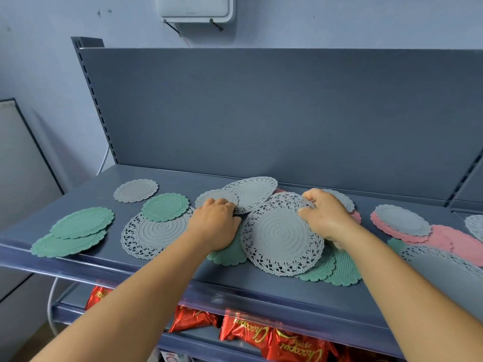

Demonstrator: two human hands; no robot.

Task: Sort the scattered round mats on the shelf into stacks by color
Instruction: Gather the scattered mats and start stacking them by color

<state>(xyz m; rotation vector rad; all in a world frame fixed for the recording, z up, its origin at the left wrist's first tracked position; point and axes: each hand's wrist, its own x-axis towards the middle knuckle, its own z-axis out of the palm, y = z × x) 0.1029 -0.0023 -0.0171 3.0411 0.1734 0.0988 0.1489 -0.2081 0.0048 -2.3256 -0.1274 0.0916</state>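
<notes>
We see the right hand (325, 214) with fingers curled onto the large grey round lace-edged mat (281, 235); left hand (213, 222) fingers curl on a small grey scalloped mat (215, 197).

Both hands on shelf (162, 176) amid scattered mats. Left hand (213, 222) curled at edge of small grey mat (215, 197). Right hand (326, 214) gripping rim of large grey lace mat (281, 235). Green mats (81, 223) stacked at left, pink mats (444, 237) at right. Red packets (248, 331) on lower shelf.
</notes>
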